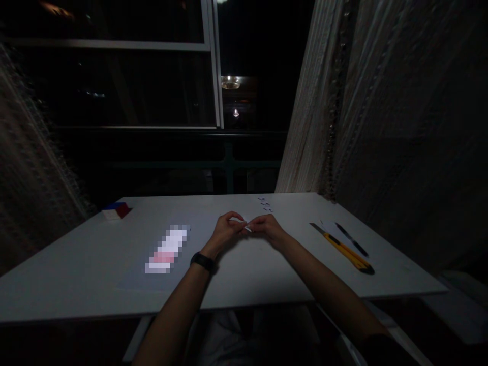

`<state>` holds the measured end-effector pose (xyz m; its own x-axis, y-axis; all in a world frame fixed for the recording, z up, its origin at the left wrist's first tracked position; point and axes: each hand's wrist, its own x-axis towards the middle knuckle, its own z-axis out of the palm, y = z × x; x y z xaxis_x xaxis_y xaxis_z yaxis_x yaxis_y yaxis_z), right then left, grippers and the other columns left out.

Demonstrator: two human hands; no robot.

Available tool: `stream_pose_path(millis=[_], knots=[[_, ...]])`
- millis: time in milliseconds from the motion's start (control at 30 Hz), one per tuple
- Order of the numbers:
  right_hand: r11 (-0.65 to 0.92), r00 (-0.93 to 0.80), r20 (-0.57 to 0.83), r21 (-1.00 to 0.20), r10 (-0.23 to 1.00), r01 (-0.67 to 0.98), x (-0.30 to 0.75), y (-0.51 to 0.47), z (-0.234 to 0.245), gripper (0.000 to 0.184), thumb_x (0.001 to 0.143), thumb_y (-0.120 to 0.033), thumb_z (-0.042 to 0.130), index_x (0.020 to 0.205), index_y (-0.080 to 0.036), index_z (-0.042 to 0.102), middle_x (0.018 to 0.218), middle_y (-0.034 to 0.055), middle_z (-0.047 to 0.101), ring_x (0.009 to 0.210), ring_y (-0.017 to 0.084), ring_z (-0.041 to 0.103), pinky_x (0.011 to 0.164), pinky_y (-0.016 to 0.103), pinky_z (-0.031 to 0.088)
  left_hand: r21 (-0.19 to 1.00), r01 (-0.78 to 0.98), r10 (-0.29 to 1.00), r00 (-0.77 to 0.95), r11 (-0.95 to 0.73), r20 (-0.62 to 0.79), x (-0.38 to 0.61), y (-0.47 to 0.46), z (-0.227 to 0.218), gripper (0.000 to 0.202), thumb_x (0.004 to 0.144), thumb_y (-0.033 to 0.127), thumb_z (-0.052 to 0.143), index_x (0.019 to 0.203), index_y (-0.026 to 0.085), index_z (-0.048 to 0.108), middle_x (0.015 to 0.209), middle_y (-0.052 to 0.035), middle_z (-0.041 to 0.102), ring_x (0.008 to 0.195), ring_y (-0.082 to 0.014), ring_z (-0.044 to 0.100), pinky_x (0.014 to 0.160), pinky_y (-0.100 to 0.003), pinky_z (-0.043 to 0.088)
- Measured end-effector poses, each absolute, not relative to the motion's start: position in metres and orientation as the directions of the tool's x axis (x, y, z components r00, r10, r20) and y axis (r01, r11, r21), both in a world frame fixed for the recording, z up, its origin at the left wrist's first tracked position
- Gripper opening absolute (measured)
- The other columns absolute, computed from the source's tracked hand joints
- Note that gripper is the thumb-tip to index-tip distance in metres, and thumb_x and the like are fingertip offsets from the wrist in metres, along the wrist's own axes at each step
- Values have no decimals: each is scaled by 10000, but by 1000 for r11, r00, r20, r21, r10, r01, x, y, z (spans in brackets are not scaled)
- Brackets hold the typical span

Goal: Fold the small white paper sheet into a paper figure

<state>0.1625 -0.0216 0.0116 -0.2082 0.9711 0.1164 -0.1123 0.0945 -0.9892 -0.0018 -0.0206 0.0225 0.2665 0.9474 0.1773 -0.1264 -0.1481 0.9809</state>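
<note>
Over the middle of the white table (263,274), my left hand (227,227) and my right hand (267,227) meet at their fingertips. Both pinch a small white piece (248,227), which looks like a slip of paper; the fingers cover most of it. A black band circles my left wrist. Just beyond my right hand, several small pieces with dark marks (266,204) lie in a short column on the table.
A yellow box cutter (345,250) and a dark pen (351,239) lie to the right. On the left, a blurred-out, lit phone-like rectangle (168,249) rests on a pale sheet (133,279). A coloured puzzle cube (116,210) sits at the far left. Curtains (305,112) hang behind.
</note>
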Motion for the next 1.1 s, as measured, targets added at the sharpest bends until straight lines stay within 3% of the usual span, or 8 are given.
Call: stream_pose_path(millis=[333,500,633,833,1100], knots=[[213,-11,216,-968,976,-132,145,-17,0,337,470,-423,764,581,-139,621,534,0,574,505,100,473,515,249,367,971,-111,953,199,-211,230,2,-22,21,323,554,310,730,750,138,539,520,-31,629,477,-140,585,478,-224,422],[228,133,211,-964,968,-136,138,-18,-3,297,462,-394,749,522,-142,604,476,-10,545,475,100,447,496,249,343,967,-66,952,169,-247,255,6,-24,21,335,562,340,727,760,146,538,500,-18,622,464,-138,581,448,-204,401],[180,151,152,-964,977,-194,138,-21,0,252,457,-343,747,503,-140,607,466,-12,549,460,93,449,496,249,348,964,-50,945,190,-262,267,6,-24,20,343,567,358,724,760,147,535,509,-27,631,468,-147,587,440,-206,399],[220,85,205,-945,975,-243,144,-22,4,205,473,-294,763,575,-151,657,525,-9,586,508,102,490,527,253,384,964,-80,949,173,-254,264,4,-24,22,344,568,342,728,772,152,527,538,-33,648,507,-153,606,485,-224,429],[251,214,208,-946,955,-204,141,-26,8,171,453,-255,761,527,-150,649,489,-6,574,487,104,473,491,250,359,962,-65,944,186,-267,274,6,-27,23,377,550,376,741,762,152,525,528,-24,642,516,-169,618,475,-228,429]])
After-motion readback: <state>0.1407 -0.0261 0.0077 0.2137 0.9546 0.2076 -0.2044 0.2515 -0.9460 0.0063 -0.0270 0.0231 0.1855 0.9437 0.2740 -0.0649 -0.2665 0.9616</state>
